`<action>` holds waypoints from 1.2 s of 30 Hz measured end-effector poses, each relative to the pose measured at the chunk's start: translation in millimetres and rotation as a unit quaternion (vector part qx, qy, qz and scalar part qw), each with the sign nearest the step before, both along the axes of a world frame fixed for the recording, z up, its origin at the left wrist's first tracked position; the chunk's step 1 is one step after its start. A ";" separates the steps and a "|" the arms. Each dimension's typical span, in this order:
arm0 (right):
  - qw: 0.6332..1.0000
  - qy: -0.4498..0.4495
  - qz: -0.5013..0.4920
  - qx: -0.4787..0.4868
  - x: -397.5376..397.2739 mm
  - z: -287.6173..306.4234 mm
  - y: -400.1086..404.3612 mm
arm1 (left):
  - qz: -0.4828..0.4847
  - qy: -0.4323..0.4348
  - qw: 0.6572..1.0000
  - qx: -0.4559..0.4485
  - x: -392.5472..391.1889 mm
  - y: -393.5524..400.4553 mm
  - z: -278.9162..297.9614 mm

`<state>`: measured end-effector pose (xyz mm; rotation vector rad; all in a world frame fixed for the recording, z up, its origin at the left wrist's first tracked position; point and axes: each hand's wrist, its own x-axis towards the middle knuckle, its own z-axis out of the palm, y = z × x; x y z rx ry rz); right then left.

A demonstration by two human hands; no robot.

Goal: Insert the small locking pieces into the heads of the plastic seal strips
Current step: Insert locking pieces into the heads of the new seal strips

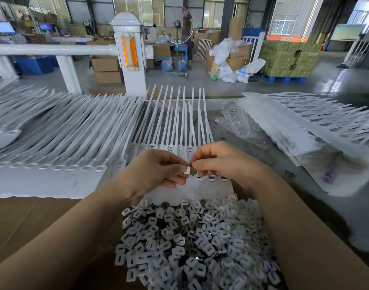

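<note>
Far left, a big stack of white seal strips lies fanned on the table, heads in a row toward the person, tails running away. Centre, a smaller comb of strips lies straight ahead, its heads just under both hands. Left hand has fingers curled, thumb and forefinger pinching a small white locking piece above those heads. Right hand meets it fingertip to fingertip, pinching something tiny and dark at the same spot; can't tell what. Below, between the forearms, a heap of loose locking pieces sits on brown cardboard. Right, a crumpled clear bag, then another pile of strips. Behind, a white rail post.
</note>
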<state>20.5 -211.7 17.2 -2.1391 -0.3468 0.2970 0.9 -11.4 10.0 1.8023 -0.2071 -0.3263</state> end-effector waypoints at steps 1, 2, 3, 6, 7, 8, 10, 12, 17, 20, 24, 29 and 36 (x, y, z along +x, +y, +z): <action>1.000 0.004 0.002 0.001 -0.5 0.2 -0.6 | 0.012 0.004 1.000 -0.012 -0.2 -0.7 -0.2; 1.000 0.007 0.002 0.003 -1.0 0.3 -1.0 | 0.020 0.005 1.000 -0.019 -0.4 -1.6 -0.4; 1.000 0.010 0.002 0.005 -1.4 0.3 -1.5 | 0.025 0.005 0.999 -0.026 -1.2 -2.3 -0.5; 1.000 0.006 0.009 0.007 -2.1 -0.1 -0.5 | 0.027 0.000 0.999 -0.039 -3.3 -4.7 -0.9; 1.000 0.000 0.010 0.007 -1.7 -0.6 0.3 | 0.026 -0.002 0.999 -0.040 -3.8 -5.4 -1.2; 1.000 -0.007 0.010 0.009 -1.1 -1.3 0.7 | 0.025 -0.003 0.999 -0.041 -4.2 -5.9 -1.5; 1.000 -0.013 0.008 0.024 -0.3 -2.4 1.0 | 0.029 -0.003 0.999 -0.043 -4.0 -6.4 -1.8; 0.999 -0.013 0.006 0.048 0.1 -3.0 0.5 | 0.029 -0.005 0.999 -0.045 -3.8 -6.2 -1.9; 0.998 0.000 -0.002 0.055 1.4 -2.6 -0.1 | 0.035 -0.009 0.999 -0.031 -2.2 -5.9 -3.9; 0.999 0.020 -0.026 0.038 2.3 -3.1 -3.0 | 0.051 -0.055 0.997 0.033 -1.6 -7.3 -7.4; 0.996 0.040 -0.076 -0.017 4.2 -2.4 -9.4 | 0.032 -0.167 0.966 0.197 -2.3 -7.1 -13.8; 0.989 0.054 -0.107 -0.085 5.5 -1.0 -16.3 | -0.049 -0.195 0.941 0.271 -5.2 -4.8 -17.7; 0.984 0.082 -0.117 -0.107 4.6 2.5 -19.6 | -0.066 -0.220 0.932 0.280 -4.0 -5.4 -20.6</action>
